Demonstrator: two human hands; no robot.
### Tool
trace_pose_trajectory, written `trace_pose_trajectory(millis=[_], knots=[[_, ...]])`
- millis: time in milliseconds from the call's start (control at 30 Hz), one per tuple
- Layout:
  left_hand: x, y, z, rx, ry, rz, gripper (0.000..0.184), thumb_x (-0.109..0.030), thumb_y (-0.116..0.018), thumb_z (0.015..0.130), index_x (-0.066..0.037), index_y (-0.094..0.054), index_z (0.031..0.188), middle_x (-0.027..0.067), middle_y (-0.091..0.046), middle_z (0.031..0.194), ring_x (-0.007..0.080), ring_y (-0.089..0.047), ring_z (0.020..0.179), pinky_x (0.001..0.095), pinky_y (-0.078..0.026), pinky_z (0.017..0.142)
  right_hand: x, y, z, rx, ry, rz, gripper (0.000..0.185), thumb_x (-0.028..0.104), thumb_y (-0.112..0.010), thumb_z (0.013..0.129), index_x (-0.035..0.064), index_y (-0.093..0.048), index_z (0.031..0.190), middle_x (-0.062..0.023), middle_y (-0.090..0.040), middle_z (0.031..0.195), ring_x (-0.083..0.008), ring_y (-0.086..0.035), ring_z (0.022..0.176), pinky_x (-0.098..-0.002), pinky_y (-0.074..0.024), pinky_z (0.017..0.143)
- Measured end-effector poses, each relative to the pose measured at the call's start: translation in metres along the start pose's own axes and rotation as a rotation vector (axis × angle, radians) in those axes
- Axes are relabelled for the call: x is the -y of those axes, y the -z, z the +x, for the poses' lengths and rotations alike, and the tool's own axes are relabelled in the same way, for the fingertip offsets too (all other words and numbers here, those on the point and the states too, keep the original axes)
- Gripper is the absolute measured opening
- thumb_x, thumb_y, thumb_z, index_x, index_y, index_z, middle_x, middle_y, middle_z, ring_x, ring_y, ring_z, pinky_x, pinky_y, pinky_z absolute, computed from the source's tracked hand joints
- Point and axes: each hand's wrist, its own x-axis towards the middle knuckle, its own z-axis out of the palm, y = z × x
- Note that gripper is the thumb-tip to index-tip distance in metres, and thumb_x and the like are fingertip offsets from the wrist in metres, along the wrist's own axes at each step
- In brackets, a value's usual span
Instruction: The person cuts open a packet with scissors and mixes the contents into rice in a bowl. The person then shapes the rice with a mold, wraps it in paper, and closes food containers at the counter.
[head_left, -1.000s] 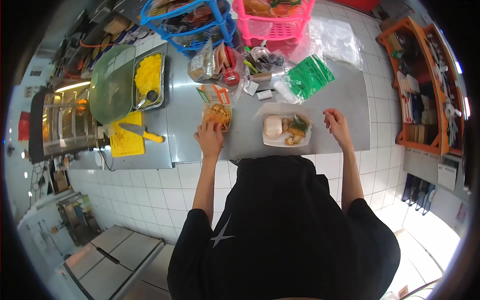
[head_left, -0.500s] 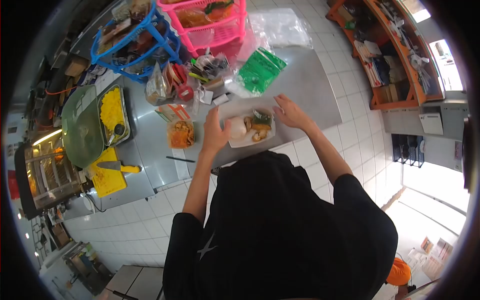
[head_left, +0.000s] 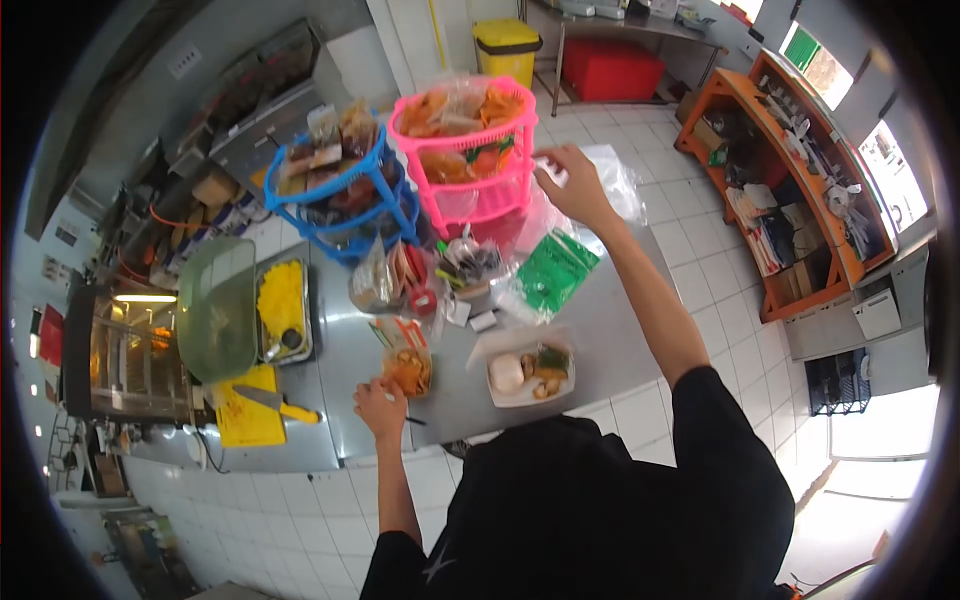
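My right hand [head_left: 575,185] reaches out at the right side of the pink tiered basket [head_left: 470,175], near clear plastic bags [head_left: 622,185]. Its fingers are parted and I see nothing held. On the steel table, my left hand [head_left: 380,407] is beside a packet of orange-brown food [head_left: 410,372], fingers bent but apart. A dark pen [head_left: 415,421] sticks out next to that hand, partly hidden. The white food box [head_left: 527,398] stands with its lid up, holding a round white mound, brown pieces and a green-and-brown packet; neither hand touches it.
A green packet [head_left: 555,272] lies behind the box. Further left are a blue tiered basket [head_left: 340,190], a tray of yellow food [head_left: 283,305], and a knife [head_left: 262,398] on a yellow cutting board [head_left: 250,430]. Orange shelves [head_left: 775,190] stand at the right.
Both hands have left the white food box. My right hand has moved up and away toward the pink basket, my left hand leftward to the food packet and pen. The view has tilted up.
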Motion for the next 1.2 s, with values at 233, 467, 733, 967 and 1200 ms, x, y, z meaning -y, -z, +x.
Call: trace_pose_trajectory(millis=[233, 467, 733, 967, 1200], knots=[[-0.020, -0.006, -0.004, 0.033, 0.001, 0.077, 0.043, -0.042, -0.069, 0.080, -0.010, -0.064, 0.108, 0.0157, -0.054, 0.112, 0.0352, -0.048, 0.110, 0.0535, -0.036, 0.088, -0.057, -0.035, 0.136, 0.290, 0.236, -0.458, 0.027, 0.025, -0.067, 0.084, 0.0114, -0.070, 0.107, -0.0159, -0.057, 0.103, -0.0337, -0.054, 0.109, -0.0447, -0.0461, 0.092], [-0.018, -0.013, -0.018, 0.042, 0.004, 0.119, 0.052, -0.043, -0.071, 0.078, -0.009, -0.060, 0.115, 0.0153, -0.054, 0.111, 0.0349, -0.050, 0.108, 0.0548, -0.036, 0.087, -0.103, -0.053, 0.175, 0.214, 0.040, 0.207, 0.023, 0.025, -0.060, 0.095, 0.0034, -0.063, 0.102, -0.0100, -0.066, 0.094, -0.0240, -0.064, 0.084, -0.0369, -0.0514, 0.077], [-0.028, -0.018, -0.023, 0.060, -0.014, 0.218, 0.052, -0.040, -0.070, 0.078, -0.006, -0.059, 0.116, 0.0151, -0.058, 0.110, 0.0344, -0.053, 0.104, 0.0552, -0.037, 0.085, -0.091, -0.041, 0.165, 0.025, -0.460, 0.768, 0.026, 0.024, -0.054, 0.102, 0.0000, -0.055, 0.111, -0.0081, -0.064, 0.083, -0.0133, -0.062, 0.062, -0.0276, -0.0487, 0.052], [-0.026, -0.021, -0.015, 0.083, 0.010, 0.165, 0.040, -0.025, -0.065, 0.082, -0.005, -0.059, 0.117, 0.0137, -0.062, 0.112, 0.0331, -0.060, 0.098, 0.0522, -0.041, 0.085, -0.053, -0.028, 0.110, -0.068, -0.393, 0.627, 0.022, 0.022, -0.055, 0.102, 0.0013, -0.053, 0.108, -0.0069, -0.060, 0.065, -0.0122, -0.054, 0.043, -0.0267, -0.0416, 0.038], [-0.020, 0.008, 0.004, 0.121, -0.030, 0.151, 0.017, -0.016, -0.065, 0.081, -0.008, -0.067, 0.096, 0.0095, -0.067, 0.103, 0.0314, -0.062, 0.096, 0.0500, -0.045, 0.084, -0.035, -0.005, -0.003, -0.085, -0.522, 0.613, 0.022, 0.024, -0.054, 0.104, 0.0034, -0.055, 0.110, -0.0058, -0.060, 0.064, -0.0095, -0.052, 0.046, -0.0262, -0.0370, 0.040]])
